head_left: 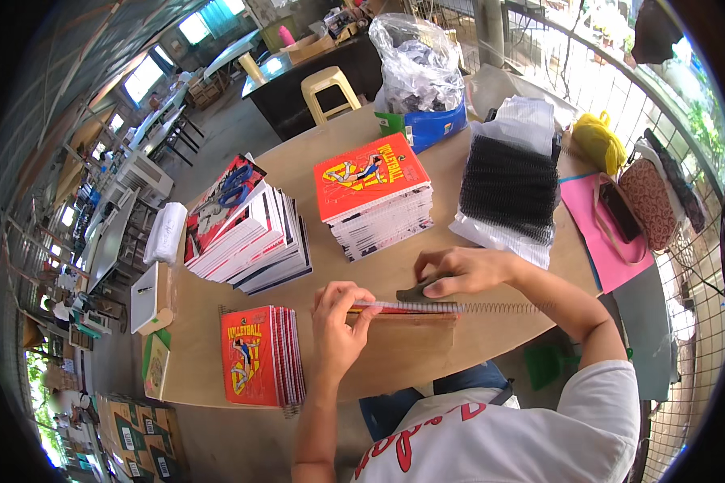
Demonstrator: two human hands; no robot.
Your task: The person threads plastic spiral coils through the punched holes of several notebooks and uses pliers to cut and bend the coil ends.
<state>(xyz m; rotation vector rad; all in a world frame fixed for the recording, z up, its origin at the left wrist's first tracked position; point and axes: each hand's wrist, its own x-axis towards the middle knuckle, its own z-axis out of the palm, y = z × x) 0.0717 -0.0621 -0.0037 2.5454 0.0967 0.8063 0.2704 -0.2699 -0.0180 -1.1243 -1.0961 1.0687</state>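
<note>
My left hand (340, 322) pinches the left end of a notebook (407, 307) stood on edge, its bound side up. A thin wire spiral (503, 307) runs along that edge and sticks out well past the notebook's right end. My right hand (471, 271) is closed on a dark olive piece (417, 291), pressed against or just behind the spiral; whether it is cloth or rubber I cannot tell. A wooden block or board (427, 319) shows at the notebook's near side. Left of my left hand lies a stack of spiral-bound red notebooks (254, 354).
Beyond my hands stand a tall stack of red-covered notebooks (373, 179) and a fanned pile of books (246, 233). Black wire spirals (509, 185) lie on white wrapping at the right. Further right are a pink sheet (600, 233), a phone (620, 211) and yellow bundle (599, 142).
</note>
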